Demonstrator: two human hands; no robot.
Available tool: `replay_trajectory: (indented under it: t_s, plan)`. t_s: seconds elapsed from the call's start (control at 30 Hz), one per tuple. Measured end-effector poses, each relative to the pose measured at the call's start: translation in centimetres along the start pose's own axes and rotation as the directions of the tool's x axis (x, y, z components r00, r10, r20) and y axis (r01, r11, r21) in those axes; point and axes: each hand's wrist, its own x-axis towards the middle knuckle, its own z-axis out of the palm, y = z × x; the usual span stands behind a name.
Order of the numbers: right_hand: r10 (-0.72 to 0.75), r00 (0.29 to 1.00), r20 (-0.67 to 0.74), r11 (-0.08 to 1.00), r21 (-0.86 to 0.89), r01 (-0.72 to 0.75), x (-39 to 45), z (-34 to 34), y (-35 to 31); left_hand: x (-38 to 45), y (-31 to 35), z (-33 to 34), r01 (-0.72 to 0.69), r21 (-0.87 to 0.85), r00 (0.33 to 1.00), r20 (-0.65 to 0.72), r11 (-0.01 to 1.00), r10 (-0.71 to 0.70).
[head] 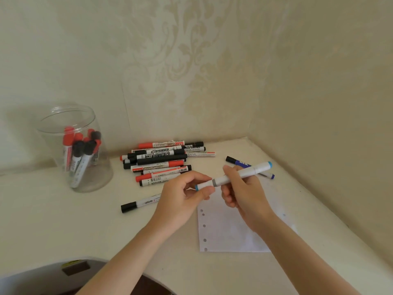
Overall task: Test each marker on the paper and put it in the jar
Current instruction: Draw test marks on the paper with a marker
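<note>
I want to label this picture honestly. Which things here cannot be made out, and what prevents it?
All in the head view:
- Tip of the white marker: the left hand's fingers cover its near cap.
- Marks on the paper: too faint, and partly hidden under the right hand.
- Count of markers in the jar: they overlap.
- Blue marker: its middle is behind the right hand.

Two bare forearms enter from the bottom edge, with no sleeves showing on either. The left hand (pixel 182 199) and the right hand (pixel 242 190) wear no gloves, rings, watch or bracelet. The fingers (pixel 197 176) are slim, with short, unpainted nails.
</note>
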Motion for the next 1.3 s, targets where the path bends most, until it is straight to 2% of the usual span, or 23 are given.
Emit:
replay_trajectory:
  t_s: [0.17,0.33,0.5,0.77,0.9,1.03,1.13,1.17,1.2,1.23,1.3]
  plan:
    - [0.020,0.996,-0.082,0.995,0.096,-0.012,-0.3,0.7,0.4,-0.1,0.3,0.5,-0.081,0.052,0.994,-0.068,0.995,0.085]
    - [0.064,0.994,-0.086,0.985,0.163,-0.049,-0.5,0.8,0.7,-0.2,0.3,0.7,-0.130,0.096,0.988,-0.068,0.987,0.137]
    - [0.104,0.990,-0.091,0.978,0.190,-0.085,-0.5,0.8,0.6,-0.3,0.5,1.2,-0.286,0.216,0.950,-0.066,0.934,0.306]
    - [0.193,0.980,-0.049,0.940,0.296,-0.171,-0.4,0.9,0.7,-0.1,0.6,1.3,-0.295,0.202,0.947,-0.065,0.934,0.314]
    - [0.199,0.979,-0.039,0.950,0.254,-0.182,-0.1,0.7,1.2,0.0,0.6,1.5,-0.290,0.297,0.948,-0.039,0.910,0.315]
    - [0.119,0.993,-0.025,0.987,0.114,-0.115,1.0,0.2,0.9,0.9,0.5,2.0,-0.162,0.268,0.980,-0.068,0.950,0.187]
    - [0.070,0.997,-0.022,0.997,-0.041,-0.071,2.9,-1.2,-0.1,1.1,-0.2,1.0,-0.153,0.386,0.986,0.001,0.910,0.165]
    - [0.043,0.999,-0.032,0.988,-0.147,-0.048,3.7,-1.9,-0.5,1.0,-0.6,0.4,-0.163,0.447,0.985,0.020,0.879,0.172]
    - [0.011,0.999,-0.039,0.944,-0.328,-0.023,4.4,-2.7,-0.9,0.9,-1.0,-0.5,-0.171,0.507,0.983,0.033,0.845,0.180]
    - [-0.025,0.999,-0.025,0.842,-0.539,0.008,5.2,-3.6,-1.1,0.7,-1.3,-1.4,-0.167,0.561,0.983,0.038,0.811,0.177]
    - [-0.076,0.996,0.036,0.557,-0.827,0.073,6.7,-5.0,-0.7,0.2,-1.7,-3.3,-0.148,0.647,0.986,0.041,0.748,0.159]
